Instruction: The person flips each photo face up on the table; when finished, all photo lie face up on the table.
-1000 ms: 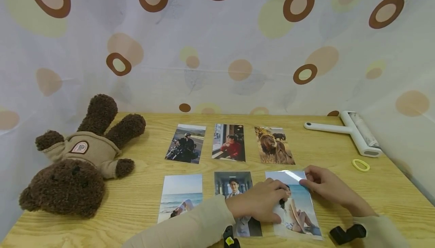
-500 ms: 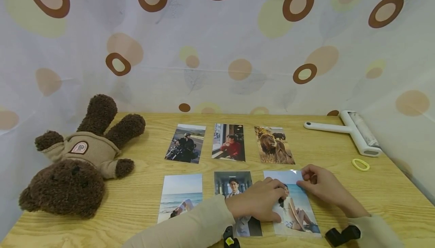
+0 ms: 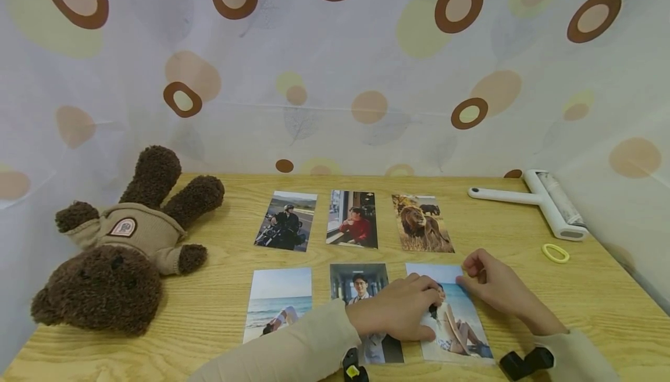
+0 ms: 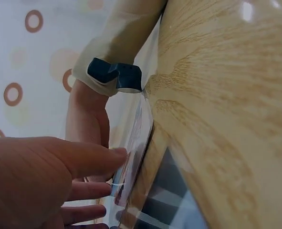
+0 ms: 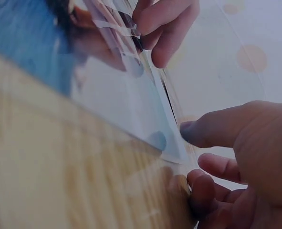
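Note:
In the head view a beach photo [image 3: 460, 329] of a seated person lies at the right end of the front row, with a clear film-like margin along its lower edge. My left hand [image 3: 400, 309] rests across its left side, fingers fairly straight. At its top right corner is my right hand [image 3: 492, 283], thumb near the photo's edge. The right wrist view shows the photo's corner [image 5: 150, 136] beside the right hand [image 5: 245, 157], thumb and fingers apart. In the left wrist view, the left hand [image 4: 50, 181] reaches toward the photo's edge [image 4: 138, 148].
Partly under my left forearm lie a portrait photo [image 3: 361, 280] and another seaside photo [image 3: 280, 292]. Behind are photos of a motorcyclist [image 3: 286, 222], a person in red [image 3: 353, 222] and a lion [image 3: 421, 222]. A teddy bear [image 3: 131, 248], lint roller [image 3: 549, 204] and yellow ring [image 3: 556, 253] flank them.
The beach photo has shifted slightly left and the bright glare on its top has gone. My right hand has moved a little left with it; the left hand has hardly moved.

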